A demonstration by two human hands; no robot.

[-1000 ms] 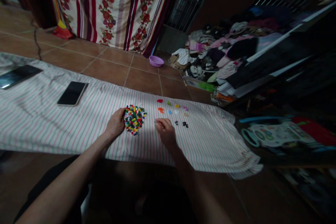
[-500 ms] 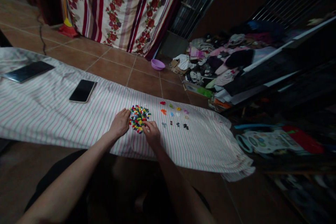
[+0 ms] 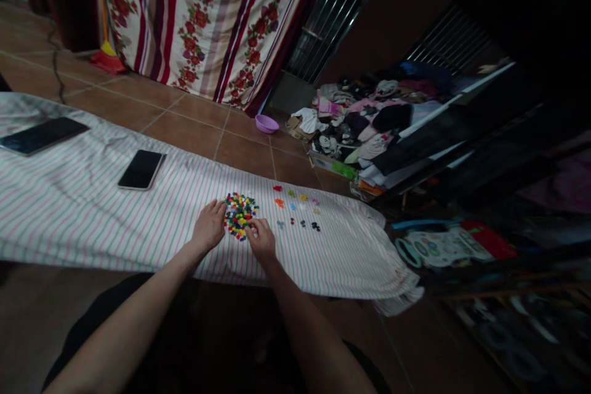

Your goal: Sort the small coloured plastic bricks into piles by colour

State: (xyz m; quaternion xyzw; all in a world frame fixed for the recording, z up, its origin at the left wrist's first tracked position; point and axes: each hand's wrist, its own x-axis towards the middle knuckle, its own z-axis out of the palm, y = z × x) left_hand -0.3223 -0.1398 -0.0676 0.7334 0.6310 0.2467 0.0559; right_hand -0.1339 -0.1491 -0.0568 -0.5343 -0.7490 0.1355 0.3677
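Note:
A heap of tiny multicoloured pieces (image 3: 239, 208) lies on a striped cloth (image 3: 194, 166). Flat on the cloth, my left hand (image 3: 210, 226) rests against the heap's left side, fingers stretched out. My right hand (image 3: 262, 239) is at the heap's right edge with thumb and fingers drawn together in a pinch; whatever is between them is too small to tell. To the right, small groups sorted by colour sit in rows, among them red pieces (image 3: 277, 188), orange pieces (image 3: 279, 203), yellow pieces (image 3: 303, 197), grey pieces (image 3: 281, 225) and black pieces (image 3: 316, 226).
Left on the cloth lie a phone (image 3: 141, 170) and a larger dark tablet-like device (image 3: 44, 135). Beyond, on the tiled floor, stand a purple basin (image 3: 266, 124) and a red dustpan (image 3: 107, 63). Heaped clothes (image 3: 369, 114) fill the back right, near dark shelving.
The view has shifted slightly, so the scene sits a little further left and lower. My left hand stays beside the heap; my right hand remains pinching at its right edge.

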